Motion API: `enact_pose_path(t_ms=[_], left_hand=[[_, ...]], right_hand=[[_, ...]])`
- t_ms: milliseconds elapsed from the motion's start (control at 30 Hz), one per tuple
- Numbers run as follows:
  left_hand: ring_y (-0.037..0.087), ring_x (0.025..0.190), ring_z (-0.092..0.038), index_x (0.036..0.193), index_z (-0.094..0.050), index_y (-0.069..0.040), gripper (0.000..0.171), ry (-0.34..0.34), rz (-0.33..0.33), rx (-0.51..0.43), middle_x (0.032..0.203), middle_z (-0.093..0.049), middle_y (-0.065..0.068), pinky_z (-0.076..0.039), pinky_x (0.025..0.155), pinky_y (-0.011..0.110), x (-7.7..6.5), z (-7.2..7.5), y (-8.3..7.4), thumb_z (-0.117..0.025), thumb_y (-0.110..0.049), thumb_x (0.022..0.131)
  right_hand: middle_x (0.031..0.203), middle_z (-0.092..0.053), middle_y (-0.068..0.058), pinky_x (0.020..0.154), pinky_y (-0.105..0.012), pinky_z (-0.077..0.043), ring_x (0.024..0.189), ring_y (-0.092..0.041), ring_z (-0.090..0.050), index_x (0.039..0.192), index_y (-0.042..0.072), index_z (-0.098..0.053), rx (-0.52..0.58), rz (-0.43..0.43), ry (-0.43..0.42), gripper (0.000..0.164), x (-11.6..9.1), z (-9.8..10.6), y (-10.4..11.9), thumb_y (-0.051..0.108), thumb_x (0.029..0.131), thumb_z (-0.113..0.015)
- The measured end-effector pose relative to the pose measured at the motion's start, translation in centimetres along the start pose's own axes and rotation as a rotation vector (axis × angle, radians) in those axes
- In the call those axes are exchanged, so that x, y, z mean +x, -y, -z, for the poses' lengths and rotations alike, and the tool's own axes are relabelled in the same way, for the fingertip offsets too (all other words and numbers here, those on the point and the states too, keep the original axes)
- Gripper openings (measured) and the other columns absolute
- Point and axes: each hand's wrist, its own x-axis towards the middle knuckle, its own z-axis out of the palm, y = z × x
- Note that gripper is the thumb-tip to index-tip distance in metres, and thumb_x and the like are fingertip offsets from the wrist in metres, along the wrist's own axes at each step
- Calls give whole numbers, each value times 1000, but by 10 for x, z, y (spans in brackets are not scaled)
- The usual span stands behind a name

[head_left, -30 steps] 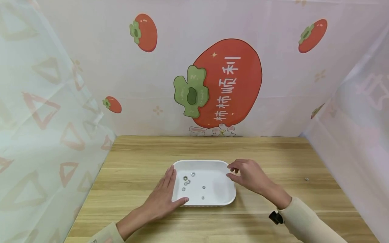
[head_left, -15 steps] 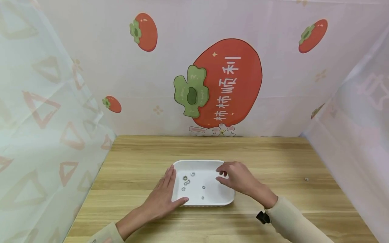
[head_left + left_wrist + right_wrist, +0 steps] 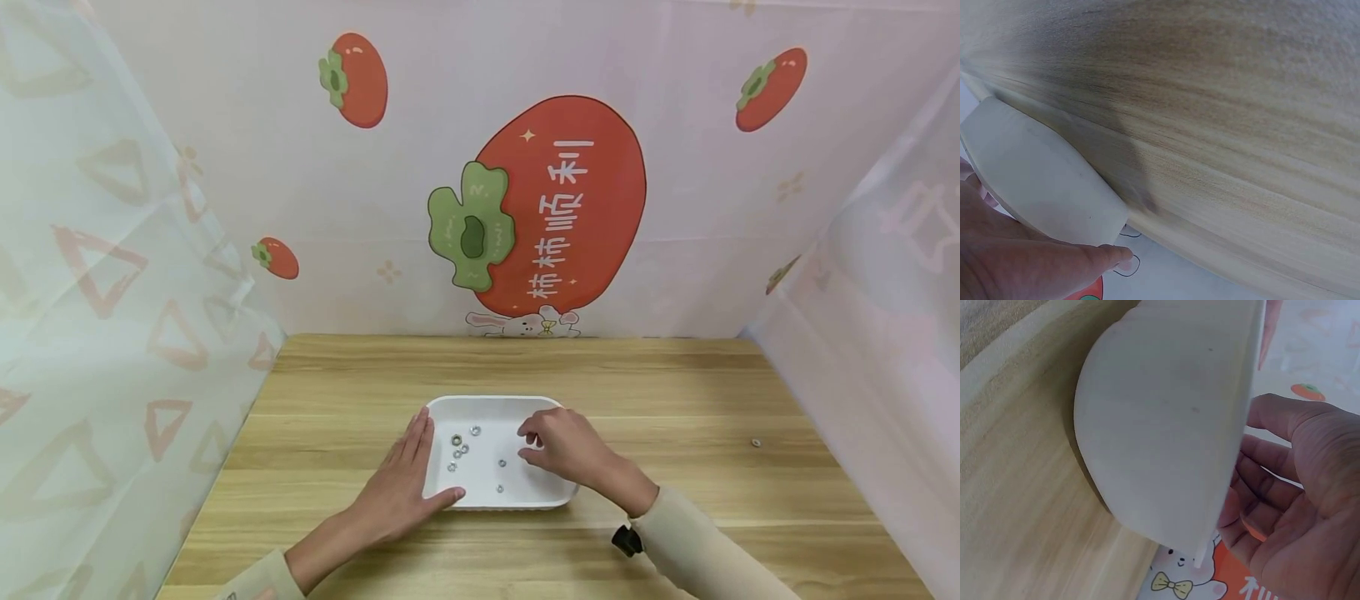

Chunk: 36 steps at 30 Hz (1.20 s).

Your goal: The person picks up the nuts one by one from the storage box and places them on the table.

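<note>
Fingers straight, left hand touches tray; right hand hovers half-curled.

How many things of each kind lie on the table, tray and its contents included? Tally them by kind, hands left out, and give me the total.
Tray: 1
Metal rings: 8 in view (7 in the tray, 1 on the table at the right)
Total: 9

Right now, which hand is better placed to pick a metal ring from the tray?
Probably the right hand: it hangs over the tray, close to a metal ring. The left hand lies against the tray's left end, perhaps steadying it.
</note>
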Motion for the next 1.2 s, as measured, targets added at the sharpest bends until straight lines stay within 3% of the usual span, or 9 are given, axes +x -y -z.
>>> enact_pose_path(t_ms=[233,467,733,933,1200], left_hand=[[38,163,-12,166,-13,9,113,-3,-4,-14,177,-5,21,-25,129,56,0,1,-1,-63,-66,97],[37,163,-7,166,-8,7,115,42,9,-14,177,0,19,-21,130,54,1,2,1,-58,-71,98],[37,163,-6,166,-6,7,115,52,11,-15,177,1,20,-20,131,54,0,2,1,-58,-71,98],[37,163,-6,166,-7,7,115,48,7,-15,177,1,20,-20,131,54,0,2,1,-57,-71,98],[36,164,-5,167,-5,6,115,58,12,-14,177,5,17,-19,131,53,0,2,1,-56,-72,98]], right_hand=[[82,-74,2,61,-20,-50,70,-4,-57,100,6,-84,-30,19,14,21,3,-9,2,15,83,-92],[78,-74,3,59,-22,-47,65,-2,-56,95,8,-84,-87,41,24,17,7,-19,8,16,82,-92],[67,-62,9,52,-23,-35,59,-5,-43,83,13,-80,-95,6,39,8,9,-29,12,10,81,-87],[58,-42,10,50,-22,-23,55,-5,-33,66,19,-64,-111,25,17,26,10,-37,13,3,78,-81],[62,-51,10,50,-23,-30,56,-7,-39,63,21,-63,-146,55,-9,28,12,-46,13,-2,73,-74]])
